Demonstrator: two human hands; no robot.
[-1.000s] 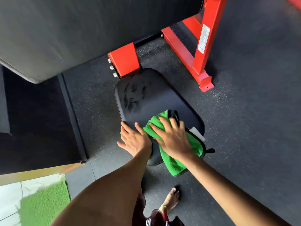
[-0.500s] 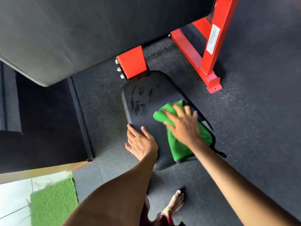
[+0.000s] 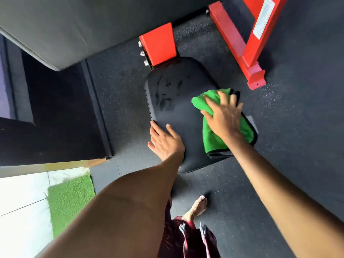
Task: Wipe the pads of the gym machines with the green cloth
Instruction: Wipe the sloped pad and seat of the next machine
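Since the earlier frames the right hand (image 3: pixel 224 117) has swept the green cloth (image 3: pixel 212 140) from the near end of the black seat pad (image 3: pixel 178 116) up along its right side, while the left hand (image 3: pixel 164 141) has kept to its place at the pad's near-left edge. Right fingers lie spread and nearly straight, pressing flat on the cloth rather than gripping it; the cloth bunches ahead of the fingertips and trails back under the palm and wrist toward the pad's right rim. Left fingers are also straight and splayed, resting on the pad with the outer ones reaching over its left edge, holding nothing. Beyond the right fingertips and well to their left, dark wet streaks (image 3: pixel 165 95) remain on the far half of the pad, near the red bracket (image 3: pixel 159 43). My guess is that the risk lies in the flat, ungripped press: the cloth could slide off the right rim onto the floor (image 3: pixel 288 127), or ride up and fold so the fingers rub bare pad. Stopping short would leave those streaks unwiped.
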